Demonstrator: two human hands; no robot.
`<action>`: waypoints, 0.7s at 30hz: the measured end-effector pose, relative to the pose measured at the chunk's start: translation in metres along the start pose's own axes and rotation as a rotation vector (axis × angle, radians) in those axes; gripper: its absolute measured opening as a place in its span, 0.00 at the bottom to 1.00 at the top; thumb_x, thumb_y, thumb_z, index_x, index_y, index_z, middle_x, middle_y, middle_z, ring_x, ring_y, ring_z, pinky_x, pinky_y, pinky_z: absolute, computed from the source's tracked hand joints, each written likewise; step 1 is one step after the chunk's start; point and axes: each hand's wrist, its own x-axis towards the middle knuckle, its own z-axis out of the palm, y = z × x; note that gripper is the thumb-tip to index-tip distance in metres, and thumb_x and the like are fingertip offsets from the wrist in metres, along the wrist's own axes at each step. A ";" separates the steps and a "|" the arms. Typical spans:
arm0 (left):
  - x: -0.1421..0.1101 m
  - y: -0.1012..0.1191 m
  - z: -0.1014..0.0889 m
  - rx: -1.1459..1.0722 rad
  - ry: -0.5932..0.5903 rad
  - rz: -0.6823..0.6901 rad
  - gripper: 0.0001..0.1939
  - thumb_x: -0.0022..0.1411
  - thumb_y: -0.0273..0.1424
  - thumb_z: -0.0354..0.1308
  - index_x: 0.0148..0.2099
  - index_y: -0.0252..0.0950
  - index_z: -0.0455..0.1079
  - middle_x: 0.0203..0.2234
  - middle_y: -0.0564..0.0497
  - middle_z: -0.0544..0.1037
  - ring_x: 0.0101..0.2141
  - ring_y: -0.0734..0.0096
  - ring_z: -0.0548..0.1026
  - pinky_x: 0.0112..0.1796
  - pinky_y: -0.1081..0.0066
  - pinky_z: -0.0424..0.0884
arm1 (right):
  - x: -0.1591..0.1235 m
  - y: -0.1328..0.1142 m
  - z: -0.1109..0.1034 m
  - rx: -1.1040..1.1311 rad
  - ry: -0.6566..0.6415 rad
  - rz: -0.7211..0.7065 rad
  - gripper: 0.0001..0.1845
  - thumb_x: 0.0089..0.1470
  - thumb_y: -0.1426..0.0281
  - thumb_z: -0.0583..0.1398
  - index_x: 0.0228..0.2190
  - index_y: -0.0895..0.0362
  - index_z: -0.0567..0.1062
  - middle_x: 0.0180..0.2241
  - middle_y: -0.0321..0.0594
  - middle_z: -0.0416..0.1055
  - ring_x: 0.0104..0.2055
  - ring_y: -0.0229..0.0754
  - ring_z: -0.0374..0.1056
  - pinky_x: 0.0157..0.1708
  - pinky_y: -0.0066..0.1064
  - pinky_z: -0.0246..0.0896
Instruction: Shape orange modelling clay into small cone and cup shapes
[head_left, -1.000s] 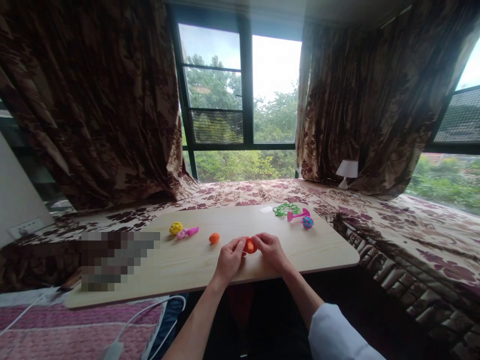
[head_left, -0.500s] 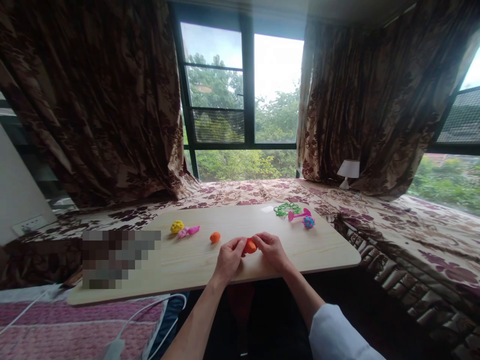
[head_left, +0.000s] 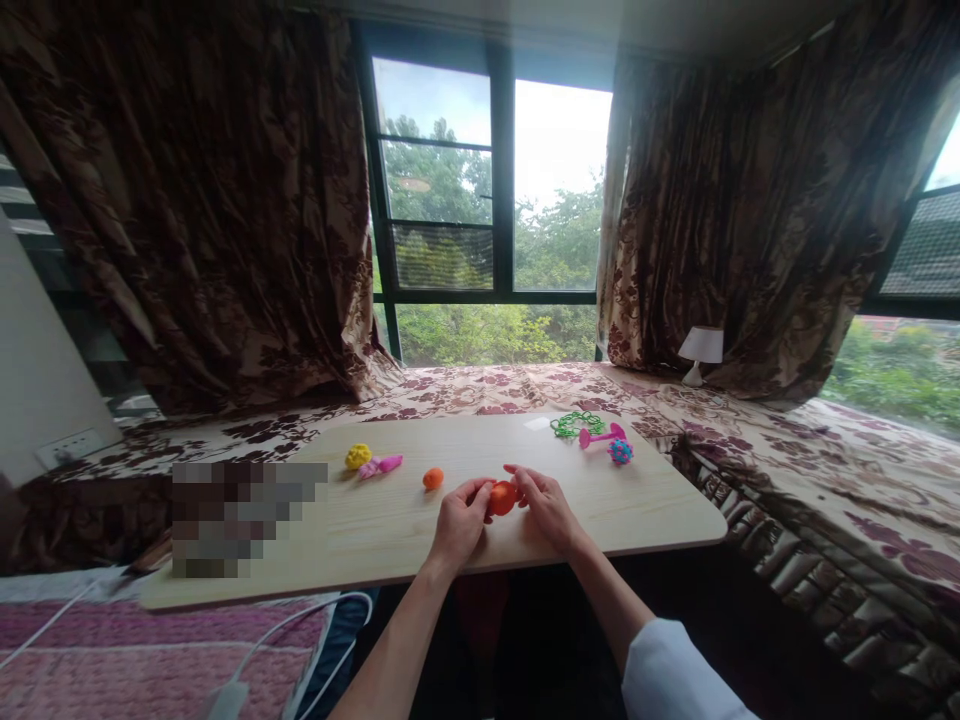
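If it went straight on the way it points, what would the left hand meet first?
The orange piece, which the left hand is touching. Past that, the right hand seems next, though depth is hard to judge here.

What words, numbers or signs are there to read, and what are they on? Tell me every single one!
None can be read: no writing shows clearly on the held orange thing, the lamp or the table.
Wall socket: any marks are too small to read.
Pixelated patch: it hides whatever is there.
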 end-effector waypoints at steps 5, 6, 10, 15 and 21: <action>0.002 -0.004 -0.002 -0.030 0.013 0.004 0.16 0.49 0.38 0.55 0.36 0.33 0.72 0.23 0.52 0.75 0.19 0.78 0.67 0.22 0.75 0.66 | -0.002 0.001 0.002 -0.059 -0.049 -0.032 0.16 0.52 0.68 0.52 0.40 0.56 0.74 0.34 0.39 0.71 0.34 0.39 0.66 0.33 0.29 0.61; 0.002 -0.005 -0.002 -0.034 0.016 0.005 0.16 0.49 0.38 0.55 0.36 0.33 0.72 0.23 0.52 0.75 0.19 0.78 0.67 0.21 0.75 0.66 | -0.003 0.000 0.003 -0.056 -0.051 -0.030 0.17 0.51 0.69 0.53 0.42 0.55 0.73 0.35 0.39 0.71 0.35 0.40 0.66 0.34 0.29 0.61; 0.003 -0.007 -0.003 -0.049 0.032 0.014 0.16 0.51 0.38 0.53 0.38 0.33 0.71 0.21 0.53 0.74 0.19 0.78 0.67 0.21 0.76 0.65 | -0.006 -0.005 0.005 -0.056 -0.115 -0.035 0.21 0.47 0.72 0.56 0.46 0.54 0.69 0.39 0.39 0.70 0.36 0.40 0.66 0.35 0.31 0.62; 0.000 -0.002 -0.004 -0.061 0.000 0.015 0.18 0.53 0.39 0.51 0.40 0.33 0.71 0.21 0.52 0.73 0.21 0.76 0.68 0.22 0.75 0.65 | -0.005 -0.002 0.006 -0.031 -0.085 -0.031 0.21 0.46 0.67 0.59 0.45 0.58 0.70 0.39 0.42 0.71 0.36 0.43 0.66 0.34 0.33 0.63; -0.005 0.008 -0.004 -0.069 -0.157 0.028 0.22 0.52 0.39 0.54 0.49 0.36 0.67 0.33 0.49 0.75 0.27 0.75 0.69 0.31 0.73 0.66 | -0.002 0.001 0.004 0.072 -0.044 0.006 0.25 0.47 0.60 0.59 0.45 0.59 0.69 0.38 0.42 0.72 0.36 0.44 0.67 0.31 0.32 0.63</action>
